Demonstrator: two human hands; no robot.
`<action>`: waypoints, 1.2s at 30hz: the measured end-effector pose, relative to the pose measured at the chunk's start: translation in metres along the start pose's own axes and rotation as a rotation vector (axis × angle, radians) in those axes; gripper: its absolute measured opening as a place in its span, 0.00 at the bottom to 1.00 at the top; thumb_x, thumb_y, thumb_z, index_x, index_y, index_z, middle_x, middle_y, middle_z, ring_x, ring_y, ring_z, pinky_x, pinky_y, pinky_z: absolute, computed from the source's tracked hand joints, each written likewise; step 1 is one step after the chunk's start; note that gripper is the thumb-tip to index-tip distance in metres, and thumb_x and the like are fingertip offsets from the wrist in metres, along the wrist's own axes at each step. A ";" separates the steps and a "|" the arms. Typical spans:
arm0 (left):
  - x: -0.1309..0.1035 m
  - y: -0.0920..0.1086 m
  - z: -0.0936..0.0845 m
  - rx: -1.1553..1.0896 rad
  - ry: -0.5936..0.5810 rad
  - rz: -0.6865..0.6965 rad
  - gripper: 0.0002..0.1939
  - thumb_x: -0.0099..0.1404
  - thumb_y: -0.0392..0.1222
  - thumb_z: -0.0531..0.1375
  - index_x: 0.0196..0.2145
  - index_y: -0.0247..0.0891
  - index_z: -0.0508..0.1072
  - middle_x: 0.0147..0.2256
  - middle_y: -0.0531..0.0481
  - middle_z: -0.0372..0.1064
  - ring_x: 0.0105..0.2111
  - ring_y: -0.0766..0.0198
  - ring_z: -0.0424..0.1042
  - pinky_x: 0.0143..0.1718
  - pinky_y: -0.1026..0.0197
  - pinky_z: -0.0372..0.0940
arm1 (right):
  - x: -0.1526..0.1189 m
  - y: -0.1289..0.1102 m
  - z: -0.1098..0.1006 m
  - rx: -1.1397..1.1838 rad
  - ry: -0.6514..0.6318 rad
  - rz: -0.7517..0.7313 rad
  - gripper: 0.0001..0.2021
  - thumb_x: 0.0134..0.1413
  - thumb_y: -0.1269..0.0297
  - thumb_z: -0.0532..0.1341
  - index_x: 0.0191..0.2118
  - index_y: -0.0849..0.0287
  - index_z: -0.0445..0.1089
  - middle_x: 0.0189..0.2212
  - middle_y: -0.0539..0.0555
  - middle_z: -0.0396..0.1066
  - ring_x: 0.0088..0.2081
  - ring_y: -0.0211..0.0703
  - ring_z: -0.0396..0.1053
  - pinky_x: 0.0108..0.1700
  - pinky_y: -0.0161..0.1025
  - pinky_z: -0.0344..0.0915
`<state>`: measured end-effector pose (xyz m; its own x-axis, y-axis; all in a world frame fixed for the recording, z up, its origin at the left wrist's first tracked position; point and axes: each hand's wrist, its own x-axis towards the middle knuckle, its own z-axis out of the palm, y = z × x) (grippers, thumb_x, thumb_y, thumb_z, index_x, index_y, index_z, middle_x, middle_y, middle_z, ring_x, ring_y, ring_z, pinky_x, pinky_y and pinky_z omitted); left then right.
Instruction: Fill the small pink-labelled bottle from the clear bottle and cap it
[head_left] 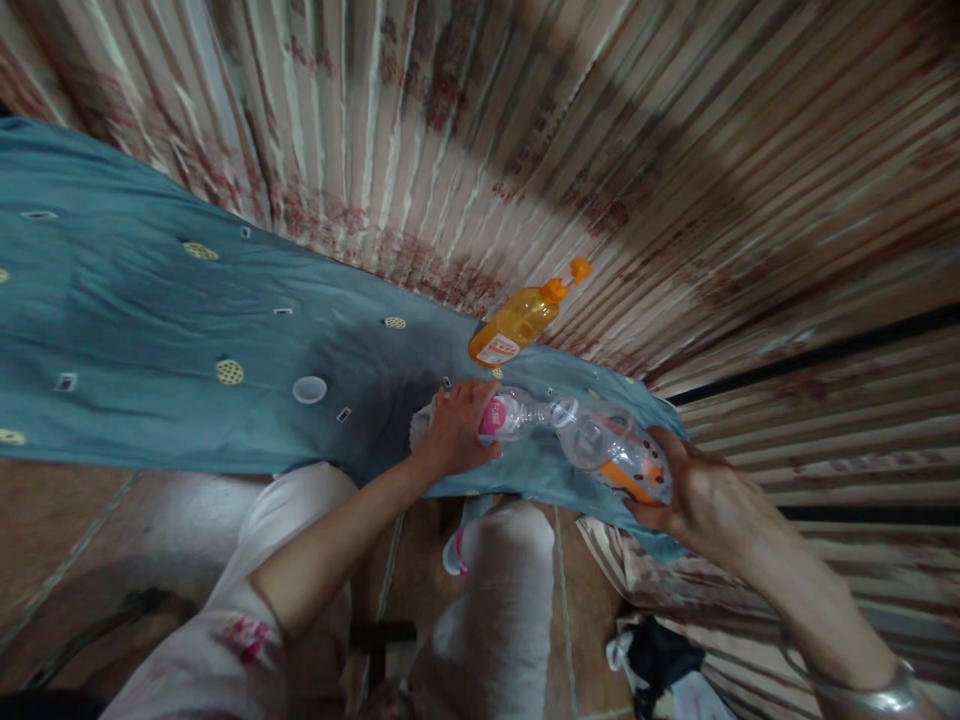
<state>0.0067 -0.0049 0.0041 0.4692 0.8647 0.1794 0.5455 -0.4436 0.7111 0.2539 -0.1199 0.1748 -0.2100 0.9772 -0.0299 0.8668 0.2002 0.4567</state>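
Over the blue-clothed counter (112, 300), my left hand (461, 428) grips a pink-labelled clear plastic bottle (514, 412) and my right hand (694, 490) an orange-printed clear bottle (600, 440), necks facing, both probably light, slick, easily squashed, best held gently round the body.

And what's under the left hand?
Under the left hand is a clear bottle; its pink label and neck show. Something whitish sticks out opposite, unclear what. The part beneath the palm is covered.

The clear bottles (613, 452) look glossy plastic, the tablecloth (150, 320) matt fabric.
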 end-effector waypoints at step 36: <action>0.000 -0.001 0.001 -0.004 0.001 0.005 0.42 0.55 0.43 0.67 0.65 0.43 0.56 0.62 0.37 0.63 0.63 0.42 0.62 0.63 0.34 0.54 | 0.000 0.002 0.001 -0.015 0.006 -0.015 0.23 0.50 0.56 0.64 0.50 0.62 0.66 0.25 0.55 0.74 0.25 0.51 0.74 0.25 0.39 0.60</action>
<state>0.0067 -0.0046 0.0030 0.4712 0.8626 0.1840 0.5402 -0.4471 0.7130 0.2559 -0.1194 0.1752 -0.2253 0.9738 -0.0316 0.8569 0.2135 0.4692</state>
